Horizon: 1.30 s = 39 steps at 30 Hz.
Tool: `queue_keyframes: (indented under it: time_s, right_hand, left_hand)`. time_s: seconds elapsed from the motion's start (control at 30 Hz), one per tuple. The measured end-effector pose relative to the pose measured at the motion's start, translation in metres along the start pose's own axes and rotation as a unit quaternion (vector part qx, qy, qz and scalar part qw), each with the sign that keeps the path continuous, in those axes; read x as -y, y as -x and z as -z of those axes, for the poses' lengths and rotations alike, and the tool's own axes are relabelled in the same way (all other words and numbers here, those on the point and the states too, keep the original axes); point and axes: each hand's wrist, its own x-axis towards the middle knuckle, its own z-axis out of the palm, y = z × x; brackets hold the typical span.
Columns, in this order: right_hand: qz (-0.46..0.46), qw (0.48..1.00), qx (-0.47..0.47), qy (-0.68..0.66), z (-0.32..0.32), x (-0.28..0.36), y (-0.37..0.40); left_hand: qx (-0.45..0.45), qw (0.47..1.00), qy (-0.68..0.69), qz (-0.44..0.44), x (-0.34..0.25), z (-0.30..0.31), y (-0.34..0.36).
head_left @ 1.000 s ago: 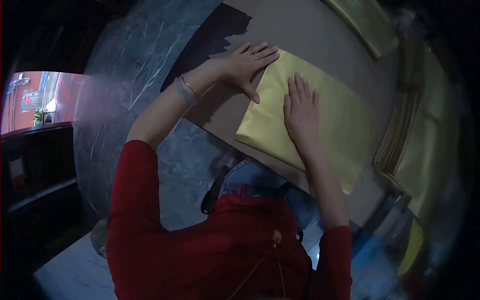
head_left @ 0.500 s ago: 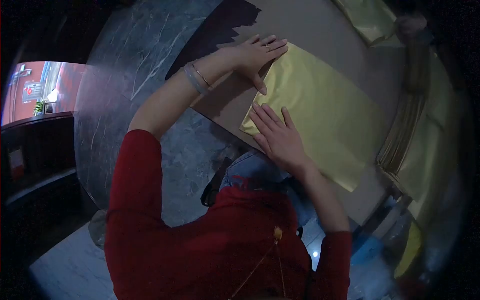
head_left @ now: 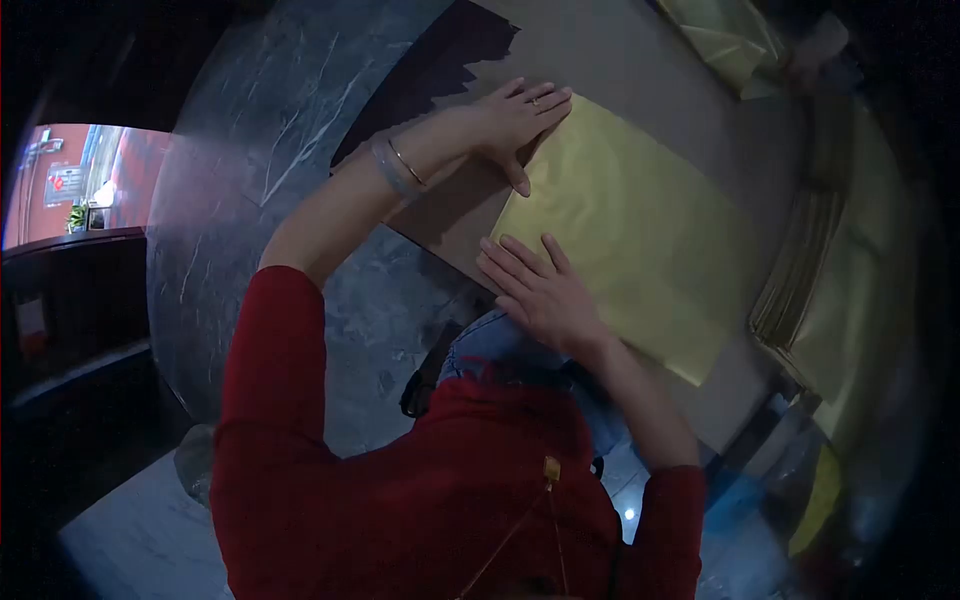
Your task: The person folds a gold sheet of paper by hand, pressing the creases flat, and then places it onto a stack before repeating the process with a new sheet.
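Note:
A glossy yellow sheet (head_left: 640, 220), like thin paper or foil, lies flat on a brown board (head_left: 450, 215). At the sheet's upper left edge rests my left hand (head_left: 518, 125), fingers stretched out and thumb spread, fingertips touching the corner. My right hand (head_left: 548, 295) lies lower, palm down across the sheet's near corner, with its fingers extended and somewhat apart. Neither hand is wrapped around anything. The near corner of the sheet is partly covered by my right hand.
A stack of folded yellow-brown sheets (head_left: 798, 265) stands to the right of the board. More yellow material (head_left: 725, 40) lies at the top right. A dark jagged-edged piece (head_left: 440, 60) sits at the upper left, beside the grey marbled surface (head_left: 260, 130).
My right hand has slid a little down and left along the sheet's near edge. My left hand stays at the upper left corner. The sheet's wrinkles there look smoother.

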Motion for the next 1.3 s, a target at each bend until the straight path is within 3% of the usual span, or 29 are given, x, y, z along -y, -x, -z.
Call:
queue_keyframes:
  time_s: [0.27, 0.33, 0.37, 0.53, 0.83, 1.2, 1.3]
  right_hand:
    - [-0.005, 1.000, -0.013, -0.003, -0.001, 0.002, 0.000]
    - [-0.007, 1.000, -0.015, -0.001, -0.005, 0.000, 0.000]
    - [0.000, 1.000, -0.013, 0.001, -0.007, 0.001, 0.000]
    - [-0.007, 0.997, -0.037, 0.063, -0.009, 0.006, 0.001]
    - [-0.101, 0.992, -0.070, 0.005, -0.008, 0.023, 0.012]
    - [-0.146, 0.983, -0.111, -0.006, -0.002, 0.033, 0.050]
    - [-0.157, 0.980, -0.123, -0.025, -0.002, 0.029, 0.060]
  left_hand:
    - [-0.060, 0.992, -0.004, -0.112, -0.032, 0.003, 0.031]
    - [-0.075, 0.993, 0.059, -0.073, -0.031, -0.010, 0.040]
    - [-0.036, 0.993, 0.114, -0.023, -0.029, -0.012, 0.047]
    - [0.020, 0.994, 0.093, -0.051, -0.023, -0.013, 0.063]
    - [0.085, 0.996, 0.021, -0.027, -0.032, -0.013, 0.062]
    - [0.066, 0.997, 0.031, -0.016, -0.032, -0.012, 0.068]
    - [0.096, 0.995, 0.020, -0.001, -0.034, -0.003, 0.063]
